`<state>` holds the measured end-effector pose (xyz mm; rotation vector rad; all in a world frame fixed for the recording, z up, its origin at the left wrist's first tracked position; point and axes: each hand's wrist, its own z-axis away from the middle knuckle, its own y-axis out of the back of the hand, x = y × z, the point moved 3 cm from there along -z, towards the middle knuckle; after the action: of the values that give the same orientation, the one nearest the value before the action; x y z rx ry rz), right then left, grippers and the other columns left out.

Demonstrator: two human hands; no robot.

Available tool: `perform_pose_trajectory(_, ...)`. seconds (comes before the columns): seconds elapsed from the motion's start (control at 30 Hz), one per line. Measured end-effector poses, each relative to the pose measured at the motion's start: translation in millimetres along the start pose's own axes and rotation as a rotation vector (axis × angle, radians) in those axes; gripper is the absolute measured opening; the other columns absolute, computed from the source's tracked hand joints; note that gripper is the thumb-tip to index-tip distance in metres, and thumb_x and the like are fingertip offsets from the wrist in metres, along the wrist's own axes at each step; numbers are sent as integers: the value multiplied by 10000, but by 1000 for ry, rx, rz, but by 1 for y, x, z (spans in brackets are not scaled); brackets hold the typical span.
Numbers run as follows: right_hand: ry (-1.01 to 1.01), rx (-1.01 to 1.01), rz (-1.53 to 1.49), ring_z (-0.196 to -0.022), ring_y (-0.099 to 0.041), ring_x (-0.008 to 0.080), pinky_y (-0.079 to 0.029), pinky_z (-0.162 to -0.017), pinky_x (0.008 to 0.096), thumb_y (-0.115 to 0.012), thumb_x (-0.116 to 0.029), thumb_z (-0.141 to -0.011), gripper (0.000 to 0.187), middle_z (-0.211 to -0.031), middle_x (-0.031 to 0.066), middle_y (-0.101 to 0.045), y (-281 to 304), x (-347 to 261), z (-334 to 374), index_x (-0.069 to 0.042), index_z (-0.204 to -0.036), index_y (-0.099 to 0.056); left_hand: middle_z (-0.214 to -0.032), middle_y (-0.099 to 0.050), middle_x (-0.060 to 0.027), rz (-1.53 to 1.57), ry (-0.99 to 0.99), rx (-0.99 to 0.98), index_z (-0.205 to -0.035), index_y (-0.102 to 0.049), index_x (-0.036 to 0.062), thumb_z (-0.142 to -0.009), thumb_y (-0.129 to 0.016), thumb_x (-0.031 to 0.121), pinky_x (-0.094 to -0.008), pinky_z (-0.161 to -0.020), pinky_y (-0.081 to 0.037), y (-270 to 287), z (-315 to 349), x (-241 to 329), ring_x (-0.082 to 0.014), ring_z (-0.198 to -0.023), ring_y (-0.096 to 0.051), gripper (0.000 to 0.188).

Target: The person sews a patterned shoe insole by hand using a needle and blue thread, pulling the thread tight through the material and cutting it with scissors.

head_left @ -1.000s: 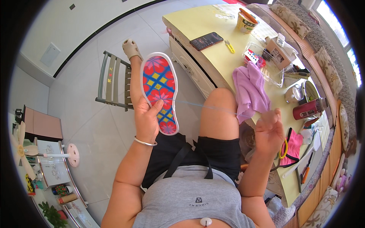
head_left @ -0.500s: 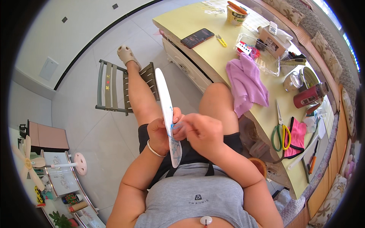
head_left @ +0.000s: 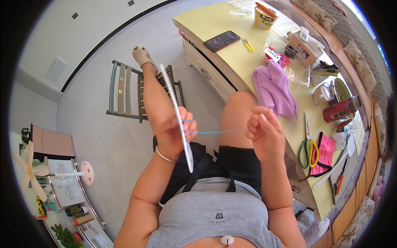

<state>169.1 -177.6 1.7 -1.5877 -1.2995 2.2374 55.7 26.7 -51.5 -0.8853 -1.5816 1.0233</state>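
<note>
While the insole (head_left: 177, 120) is clamped edge-on by the left hand (head_left: 171, 134), blue thread (head_left: 215, 132) is pinched taut by the right hand (head_left: 264, 134)

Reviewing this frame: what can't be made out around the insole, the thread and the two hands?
- Insole, head view: seen edge-on, so its patterned face is hidden.
- Needle: too small to see; right hand pinches the blue thread, fingertips curled over.
- Left hand: palm hidden behind the insole.
</note>
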Motion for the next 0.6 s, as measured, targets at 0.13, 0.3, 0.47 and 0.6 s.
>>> perform_pose_trajectory(0.13, 183, -141, 8, -704, -509, 138, -549, -732, 354, -501, -64, -953, 147, -801, 29, -513, 20, -36, 12, -3, -1064, -576, -947, -663, -101, -652, -392, 451, -1102, -580, -25, -849, -595, -27, -312, -749, -539, -7, -1, 34, -163, -794, -644, 253)
perform_pose_trajectory(0.3, 410, -76, 126, -719, -460, 121, -464, -652, 287, -486, -78, -970, 152, -788, 31, -478, 71, -100, 33, 8, -1065, -567, -734, -608, -85, -1795, -646, 721, -853, -540, -11, -830, -647, 44, -298, -601, -456, 22, 16, 81, -138, -635, -551, 122)
perform_pose_trajectory(0.47, 409, -33, 84, -685, -432, 105, -385, -585, 252, -503, -61, -946, 155, -752, 23, -460, 81, -103, 37, 20, -1061, -567, -711, -589, -90, -1777, -768, 460, -818, -575, 6, -780, -648, -15, -324, -601, -454, -21, 12, 59, -222, -641, -559, 85)
perform_pose_trajectory(0.6, 186, 62, 222, -549, -449, 93, -382, -503, 227, -542, -27, -872, 196, -652, 7, -480, 60, -60, 25, 41, -1052, -580, -798, -631, -90, -1703, -821, -218, -860, -648, 33, -660, -641, -75, -337, -639, -491, -63, 12, 32, -268, -729, -602, 227)
